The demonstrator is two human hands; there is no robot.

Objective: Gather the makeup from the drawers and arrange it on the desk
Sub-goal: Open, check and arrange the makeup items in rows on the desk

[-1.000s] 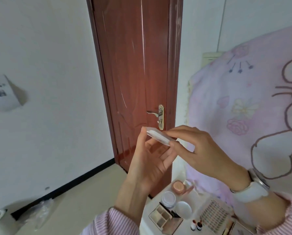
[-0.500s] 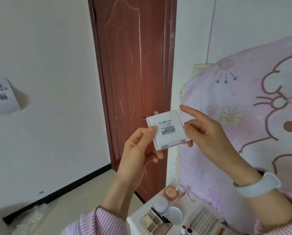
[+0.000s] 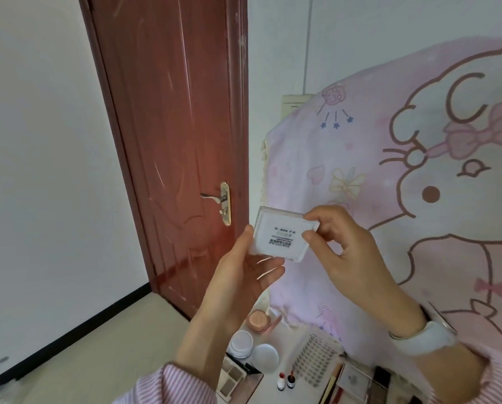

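- Since the earlier frame we have lowered the white compact case (image 3: 282,234) and turned it, so its printed label now reads upside down.
- Head view: our left hand (image 3: 244,275) grips the case's left edge, thumb up along it, fingers underneath; our right hand (image 3: 343,252) pinches its right edge between thumb and forefinger.
- Well below the grip, on the white desk (image 3: 290,371), we see a pink jar (image 3: 258,319), two white round jars (image 3: 252,346), an eyeshadow palette (image 3: 232,380), two small bottles (image 3: 285,381) and a lash tray (image 3: 317,360).
- Behind the grip stand a red-brown door (image 3: 171,126) and a pink cartoon blanket (image 3: 404,199).
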